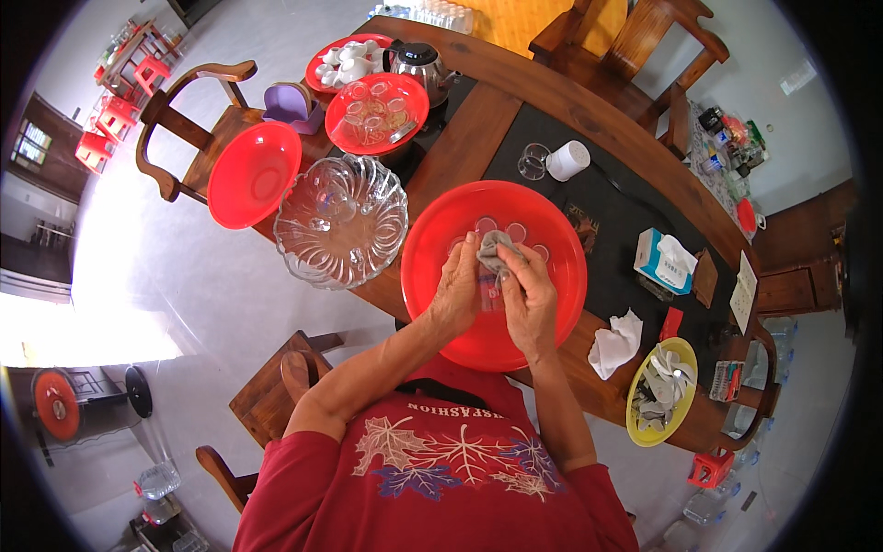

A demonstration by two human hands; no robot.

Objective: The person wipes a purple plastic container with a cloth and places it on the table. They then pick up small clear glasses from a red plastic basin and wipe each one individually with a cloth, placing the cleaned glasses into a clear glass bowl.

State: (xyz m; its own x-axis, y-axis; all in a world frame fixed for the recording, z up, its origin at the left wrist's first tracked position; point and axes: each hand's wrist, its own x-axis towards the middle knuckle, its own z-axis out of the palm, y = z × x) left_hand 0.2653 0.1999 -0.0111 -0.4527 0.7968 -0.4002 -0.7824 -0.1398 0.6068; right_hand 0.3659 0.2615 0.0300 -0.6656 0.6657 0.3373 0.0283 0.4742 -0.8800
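Over a large red plastic basin [428, 324], both my hands are close together. My right hand [531, 300] pinches a crumpled grey cloth [495, 252] between thumb and fingers. Beside the cloth is my left hand [459, 286], its thumb pointing up; its fingers are turned away, so whether it holds something cannot be told. Several small clear glasses [515, 232] are in the basin beyond and around my hands. Left of the basin stands a large fluted clear glass bowl [341, 221], with at least one clear piece inside it.
An empty-looking red basin [255, 176] overhangs the table's left edge. A red plate of glasses [376, 114], a glass kettle [421, 69] and white teaware [352, 62] stand beyond. Rightward are a white cup [568, 161], a tissue box [663, 262], crumpled tissue [616, 343] and a yellow basket of spoons [638, 414].
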